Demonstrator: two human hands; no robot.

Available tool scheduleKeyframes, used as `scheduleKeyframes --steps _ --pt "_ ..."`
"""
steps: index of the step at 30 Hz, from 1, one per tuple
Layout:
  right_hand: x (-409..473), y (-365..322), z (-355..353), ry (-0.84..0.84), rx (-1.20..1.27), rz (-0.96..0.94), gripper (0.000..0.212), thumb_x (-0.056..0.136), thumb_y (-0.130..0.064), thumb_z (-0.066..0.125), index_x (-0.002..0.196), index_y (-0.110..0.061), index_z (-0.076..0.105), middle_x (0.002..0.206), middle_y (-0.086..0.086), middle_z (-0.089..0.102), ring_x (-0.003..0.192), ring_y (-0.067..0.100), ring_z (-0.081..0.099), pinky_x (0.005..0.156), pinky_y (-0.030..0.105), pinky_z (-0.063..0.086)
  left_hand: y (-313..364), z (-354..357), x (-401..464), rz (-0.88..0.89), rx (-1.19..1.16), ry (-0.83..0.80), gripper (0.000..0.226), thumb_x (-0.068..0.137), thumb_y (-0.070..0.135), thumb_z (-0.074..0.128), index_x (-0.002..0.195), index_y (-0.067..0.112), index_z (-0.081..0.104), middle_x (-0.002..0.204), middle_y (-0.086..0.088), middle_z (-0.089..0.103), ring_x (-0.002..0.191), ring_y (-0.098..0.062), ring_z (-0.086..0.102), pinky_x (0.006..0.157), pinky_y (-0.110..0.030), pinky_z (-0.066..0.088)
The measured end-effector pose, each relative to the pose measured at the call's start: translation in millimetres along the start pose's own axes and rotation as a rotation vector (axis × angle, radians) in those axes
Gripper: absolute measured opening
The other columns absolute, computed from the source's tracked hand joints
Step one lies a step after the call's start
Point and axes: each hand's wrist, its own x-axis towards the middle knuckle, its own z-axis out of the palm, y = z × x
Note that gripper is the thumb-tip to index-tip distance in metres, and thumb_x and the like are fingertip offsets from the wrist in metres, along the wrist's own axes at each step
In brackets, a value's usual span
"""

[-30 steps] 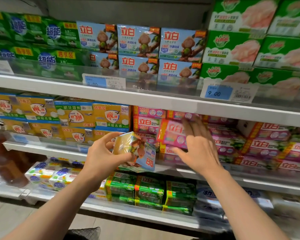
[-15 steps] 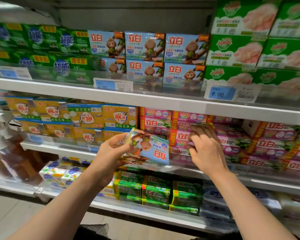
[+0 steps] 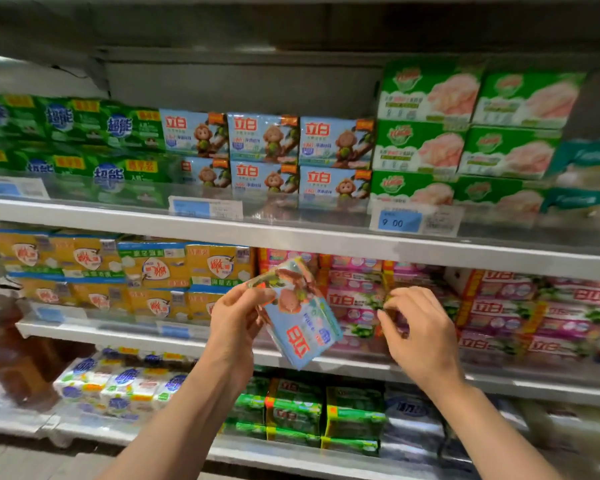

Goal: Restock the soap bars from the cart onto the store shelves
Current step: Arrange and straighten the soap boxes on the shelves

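Left hand (image 3: 234,322) gripping a blue soap pack (image 3: 300,322) by its upper end, fingers and thumb curled round the wrapper, pack tilted with its print upside down and its lower corner hanging over the front lip of the middle shelf (image 3: 94,332). Right hand (image 3: 421,327) just beside it, fingers bent inward at the pink soap packs (image 3: 357,306) stacked along that shelf's front edge; whether it pinches one or only nudges it cannot be told (motion blur hides the fingertips). Matching blue packs with the same monkey print (image 3: 265,152) standing two high near the middle of the top shelf (image 3: 291,237), between green packs (image 3: 111,143) toward its left end and green-and-white boxes (image 3: 426,126) toward its right. Yellow packs (image 3: 153,271) filling the left part of the middle shelf.

Step in hand, by the look of it: tidying the pink row while holding the next bar ready. Next move likely calls for turning the blue pack upright, print forward, lifting it clear of the top shelf's front rail and seating it square on the blue stack. No cart in view.
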Motion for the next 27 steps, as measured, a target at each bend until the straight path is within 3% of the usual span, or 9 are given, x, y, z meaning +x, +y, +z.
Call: scheduleKeyframes --steps 2,5,8,12,15,19,23,25,27 --pt "8.1 -9.4 -19.0 0.126 -0.018 -0.105 0.011 0.084 -0.012 0.066 0.085 -0.002 0.07 0.093 0.009 0.067 0.096 0.023 0.06 0.089 0.033 0.05 12.1 9.9 -4.1 0.053 0.01 -0.038 0.027 0.041 0.032 0.076 0.061 0.017 0.064 0.066 -0.003 0.065 0.058 -0.016 0.06 0.054 -0.023 0.049" --pt "38.8 -13.8 -50.1 0.254 -0.131 -0.175 0.026 0.084 -0.015 0.066 0.102 0.004 0.067 0.107 0.018 0.063 0.108 0.032 0.057 0.101 0.039 0.044 47.8 31.1 -4.0 0.134 0.049 -0.122 0.041 0.046 0.012 0.084 0.083 0.005 0.069 0.075 -0.011 0.071 0.06 -0.023 0.065 0.054 -0.028 0.052" --pt "74.5 -5.2 -66.6 0.171 -0.248 -0.104 0.049 0.092 -0.032 0.055 0.129 0.001 0.054 0.129 0.017 0.055 0.125 0.033 0.047 0.113 0.043 0.03 104.3 61.1 4.8 0.365 0.239 -0.173 0.054 0.049 0.008 0.084 0.1 0.001 0.069 0.084 -0.007 0.075 0.071 -0.017 0.069 0.061 -0.024 0.054" --pt "88.4 2.5 -65.7 -0.089 -0.346 0.103 0.062 0.097 -0.054 0.023 0.133 -0.012 0.052 0.127 0.008 0.06 0.115 0.03 0.052 0.106 0.048 0.029 173.0 113.0 25.7 0.791 0.918 -0.38 0.061 0.058 0.022 0.089 0.115 0.015 0.069 0.097 0.006 0.07 0.085 -0.006 0.066 0.079 -0.024 0.053" --pt "84.9 5.4 -64.4 -0.19 -0.373 0.118 0.062 0.092 -0.051 0.029 0.137 -0.015 0.05 0.132 0.003 0.057 0.121 0.028 0.052 0.103 0.051 0.038 189.3 152.1 50.8 0.978 1.474 -0.496 0.061 0.068 0.027 0.085 0.124 0.015 0.063 0.107 -0.004 0.062 0.096 -0.021 0.061 0.083 -0.029 0.048" --pt "83.6 11.7 -65.5 -0.205 -0.339 0.096 0.061 0.087 -0.045 0.046 0.14 -0.015 0.042 0.133 0.004 0.054 0.124 0.026 0.046 0.109 0.047 0.031 171.6 180.5 78.1 0.834 1.85 -0.731 0.054 0.08 0.019 0.073 0.131 0.01 0.057 0.126 -0.011 0.062 0.113 -0.029 0.057 0.091 -0.03 0.043" --pt "81.8 15.2 -65.0 -0.205 -0.361 0.08 0.066 0.095 -0.058 0.019 0.133 -0.011 0.046 0.124 0.005 0.06 0.114 0.026 0.054 0.109 0.047 0.029 159.0 176.3 94.8 0.468 2.018 -0.784 0.048 0.093 0.03 0.061 0.137 0.016 0.048 0.125 0.0 0.055 0.114 -0.023 0.053 0.089 -0.027 0.039" --pt "80.6 16.5 -65.1 -0.216 -0.359 0.047 0.062 0.091 -0.059 0.034 0.132 -0.013 0.041 0.124 0.004 0.059 0.115 0.025 0.053 0.111 0.048 0.029 158.2 163.8 95.7 0.361 1.928 -0.708 0.048 0.096 0.033 0.055 0.141 0.02 0.044 0.134 -0.003 0.052 0.115 -0.021 0.052 0.097 -0.03 0.041" --pt "81.1 16.9 -65.3 -0.236 -0.36 0.052 0.071 0.081 -0.056 0.059 0.135 -0.014 0.04 0.129 0.003 0.056 0.122 0.026 0.05 0.115 0.046 0.015 152.8 151.2 92.3 0.382 1.854 -0.656 0.046 0.097 0.033 0.052 0.142 0.022 0.045 0.137 -0.001 0.051 0.118 -0.02 0.052 0.099 -0.03 0.04"
